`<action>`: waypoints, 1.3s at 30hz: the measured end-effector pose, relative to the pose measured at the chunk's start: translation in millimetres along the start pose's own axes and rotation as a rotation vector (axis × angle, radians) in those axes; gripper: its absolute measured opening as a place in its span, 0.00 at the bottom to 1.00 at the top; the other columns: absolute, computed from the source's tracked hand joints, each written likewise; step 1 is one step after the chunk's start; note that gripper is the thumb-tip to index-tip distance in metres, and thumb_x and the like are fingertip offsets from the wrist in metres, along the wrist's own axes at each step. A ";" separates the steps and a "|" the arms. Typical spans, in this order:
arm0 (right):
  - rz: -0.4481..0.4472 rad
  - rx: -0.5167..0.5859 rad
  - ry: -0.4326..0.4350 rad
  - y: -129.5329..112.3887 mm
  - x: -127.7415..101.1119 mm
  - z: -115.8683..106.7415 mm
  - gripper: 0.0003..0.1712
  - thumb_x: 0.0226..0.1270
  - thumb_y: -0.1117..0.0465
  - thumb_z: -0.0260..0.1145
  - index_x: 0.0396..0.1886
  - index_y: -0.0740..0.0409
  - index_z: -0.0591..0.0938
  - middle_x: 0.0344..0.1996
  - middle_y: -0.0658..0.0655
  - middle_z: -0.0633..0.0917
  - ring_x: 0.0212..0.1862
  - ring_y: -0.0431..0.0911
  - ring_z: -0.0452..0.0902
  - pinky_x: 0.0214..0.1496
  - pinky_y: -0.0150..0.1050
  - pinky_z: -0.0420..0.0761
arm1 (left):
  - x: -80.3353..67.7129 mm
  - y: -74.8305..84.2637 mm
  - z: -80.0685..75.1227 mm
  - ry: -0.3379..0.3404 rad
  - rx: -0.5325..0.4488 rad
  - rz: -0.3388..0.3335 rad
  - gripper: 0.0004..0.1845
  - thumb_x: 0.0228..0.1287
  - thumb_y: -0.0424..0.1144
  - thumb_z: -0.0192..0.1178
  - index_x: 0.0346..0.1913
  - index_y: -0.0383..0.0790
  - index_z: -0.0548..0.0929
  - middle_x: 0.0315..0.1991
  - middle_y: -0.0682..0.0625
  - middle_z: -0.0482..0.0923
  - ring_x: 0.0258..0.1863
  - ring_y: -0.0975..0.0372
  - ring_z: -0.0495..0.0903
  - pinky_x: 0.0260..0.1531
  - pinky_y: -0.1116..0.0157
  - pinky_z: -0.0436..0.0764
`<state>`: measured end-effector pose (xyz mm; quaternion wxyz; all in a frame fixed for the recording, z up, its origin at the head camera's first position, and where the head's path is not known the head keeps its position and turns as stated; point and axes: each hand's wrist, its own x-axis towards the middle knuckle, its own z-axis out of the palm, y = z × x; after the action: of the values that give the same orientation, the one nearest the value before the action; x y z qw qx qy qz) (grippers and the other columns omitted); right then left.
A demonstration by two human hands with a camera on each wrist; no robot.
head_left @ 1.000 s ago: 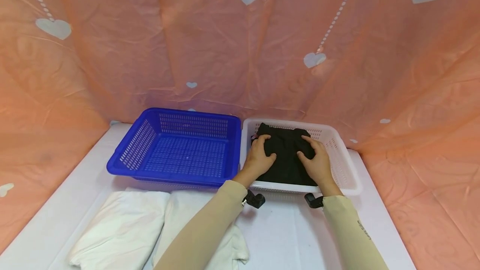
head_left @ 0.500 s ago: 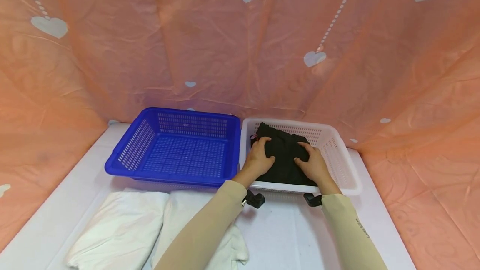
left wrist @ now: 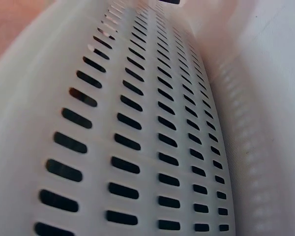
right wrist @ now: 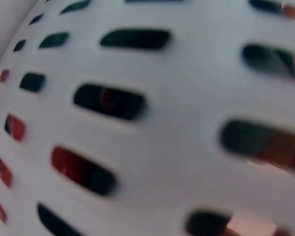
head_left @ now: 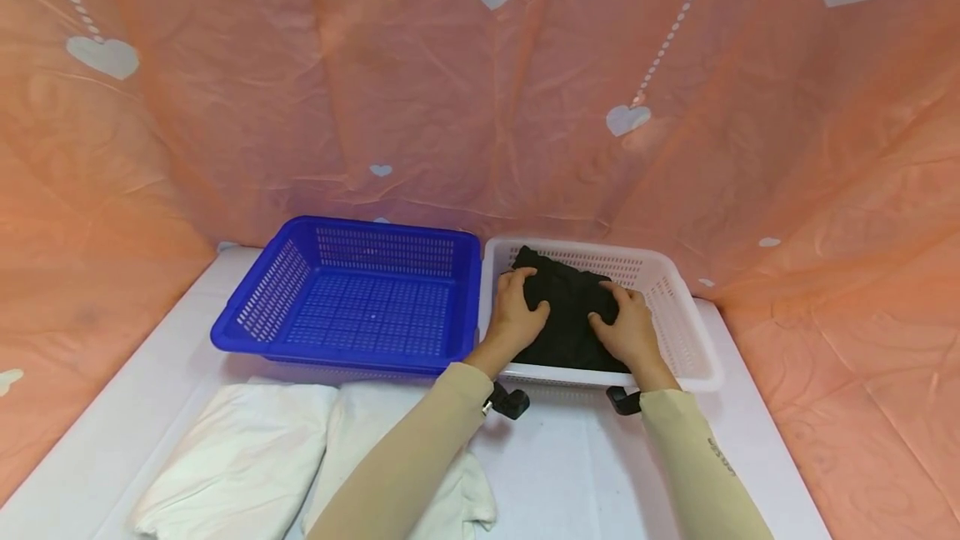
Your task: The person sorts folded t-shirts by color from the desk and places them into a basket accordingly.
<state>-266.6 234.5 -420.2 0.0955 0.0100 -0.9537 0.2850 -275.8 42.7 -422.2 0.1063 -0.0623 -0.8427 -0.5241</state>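
Note:
A black garment [head_left: 566, 315], bunched and folded, lies in the left part of the white plastic basket [head_left: 701, 357]. My left hand [head_left: 516, 313] grips its left side, thumb on top and fingers at the edge. On the right side, my right hand [head_left: 628, 330] holds it the same way, with the thumb over the cloth. Both wrist views face the slotted basket wall [left wrist: 152, 113] up close, so neither shows the fingers. Dark cloth shows through the slots, with red patches in the right wrist view.
A blue plastic basket [head_left: 375, 362] with nothing in it stands beside the white one, at its left. Two folded white garments, one at far left [head_left: 247, 448] and one partly under my left forearm [head_left: 457, 494], lie on the white table [head_left: 570, 473]. An orange curtain [head_left: 420, 90] hangs behind.
The garment's right side has shifted left and bunched up, and my right hand has moved slightly left with it. My left hand's fingers now cover the coloured patch at the left edge.

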 end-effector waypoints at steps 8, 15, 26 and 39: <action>-0.207 0.151 0.318 -14.2 -19.0 -4.9 0.25 0.56 0.64 0.67 0.57 0.57 0.79 0.52 0.67 0.76 0.55 0.60 0.71 0.55 0.56 0.71 | -12.8 12.9 -18.9 0.011 -0.005 0.098 0.26 0.58 0.37 0.63 0.61 0.47 0.73 0.61 0.43 0.71 0.61 0.50 0.71 0.61 0.52 0.71; -0.240 0.285 0.273 -40.9 -52.2 -15.4 0.27 0.56 0.66 0.69 0.58 0.55 0.78 0.53 0.63 0.78 0.50 0.57 0.75 0.45 0.50 0.76 | -31.7 22.3 -47.2 -0.071 -0.065 0.225 0.27 0.58 0.38 0.63 0.62 0.44 0.72 0.59 0.43 0.74 0.57 0.49 0.75 0.58 0.54 0.74; -0.220 0.379 0.130 -57.1 -92.1 -14.9 0.26 0.59 0.65 0.70 0.58 0.49 0.78 0.52 0.58 0.80 0.48 0.44 0.76 0.46 0.38 0.78 | -69.6 7.3 -80.7 -0.176 -0.101 0.213 0.28 0.58 0.41 0.65 0.63 0.50 0.72 0.60 0.49 0.73 0.56 0.55 0.75 0.47 0.54 0.78; -0.219 0.461 0.013 -71.7 -126.3 10.5 0.27 0.53 0.68 0.72 0.56 0.53 0.79 0.50 0.58 0.81 0.47 0.54 0.80 0.43 0.40 0.80 | -125.6 -16.2 -117.8 -0.121 -0.058 0.141 0.28 0.54 0.37 0.68 0.60 0.46 0.76 0.57 0.50 0.77 0.52 0.58 0.78 0.45 0.59 0.79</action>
<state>-139.2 164.3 -413.8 0.1271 0.1329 -0.8561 0.4831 -144.1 -69.3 -416.5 0.0900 -0.1557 -0.8255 -0.5350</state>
